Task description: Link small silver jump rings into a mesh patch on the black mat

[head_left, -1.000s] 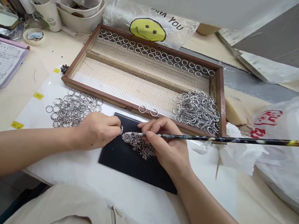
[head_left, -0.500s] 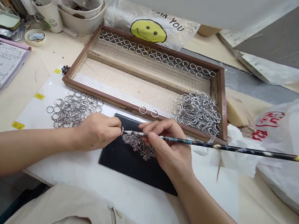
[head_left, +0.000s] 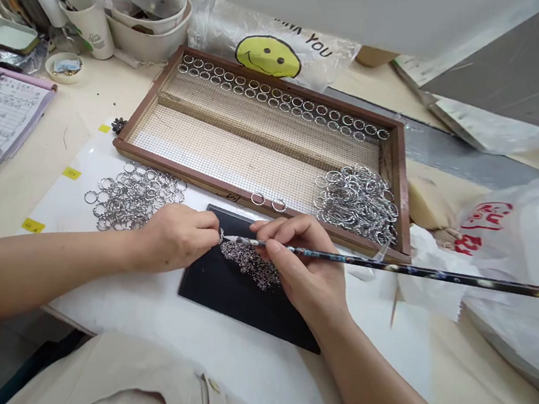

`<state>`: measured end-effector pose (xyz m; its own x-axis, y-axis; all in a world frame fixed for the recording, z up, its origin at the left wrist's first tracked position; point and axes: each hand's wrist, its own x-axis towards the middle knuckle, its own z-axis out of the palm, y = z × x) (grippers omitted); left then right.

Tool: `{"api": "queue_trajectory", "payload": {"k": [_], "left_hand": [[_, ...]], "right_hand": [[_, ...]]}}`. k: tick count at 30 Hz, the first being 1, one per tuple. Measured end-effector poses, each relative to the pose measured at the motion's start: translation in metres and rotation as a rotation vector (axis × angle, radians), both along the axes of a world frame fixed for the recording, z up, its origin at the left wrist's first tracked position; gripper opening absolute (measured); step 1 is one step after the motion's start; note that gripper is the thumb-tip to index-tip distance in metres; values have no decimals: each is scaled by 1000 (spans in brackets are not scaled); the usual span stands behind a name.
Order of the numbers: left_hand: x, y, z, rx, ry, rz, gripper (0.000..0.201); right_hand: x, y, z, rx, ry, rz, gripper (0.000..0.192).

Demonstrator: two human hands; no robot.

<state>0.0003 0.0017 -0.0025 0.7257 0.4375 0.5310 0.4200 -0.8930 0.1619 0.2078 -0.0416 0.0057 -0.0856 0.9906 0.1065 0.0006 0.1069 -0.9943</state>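
My right hand point(head_left: 303, 264) pinches a long, thin, dark patterned stick point(head_left: 415, 270) near its white tip, which points left. The tip meets a small metal ring point(head_left: 220, 235) pinched in the fingers of my left hand point(head_left: 177, 236). Both hands rest over a black pad point(head_left: 237, 291) that carries a heap of tiny silver pieces point(head_left: 251, 261). Loose metal rings point(head_left: 132, 196) lie in a pile just left of my left hand.
A wooden mesh tray point(head_left: 261, 151) lies beyond the pad, with a row of rings along its far edge and a ring pile point(head_left: 357, 201) at its right end. Cups, bowls point(head_left: 145, 17) and a notepad point(head_left: 0, 117) stand at left, plastic bags point(head_left: 517, 257) at right.
The stick's far end has dropped from a raised slant to nearly level. Both hands stay in place over the black pad.
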Motion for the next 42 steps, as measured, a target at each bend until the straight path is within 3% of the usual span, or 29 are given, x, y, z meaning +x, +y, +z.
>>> {"api": "queue_trajectory", "payload": {"k": [27,33,42], "left_hand": [[0,1,1,-5,4,-13,25],[-1,0,1,-15,7,-12,24],[-1,0,2,-19,11,-16,25]], "right_hand": [[0,0,4,52,-39,-10,15],[0,4,2,-55,-122,-94,16],[-4,5,4,-58,-270,29,18]]}}
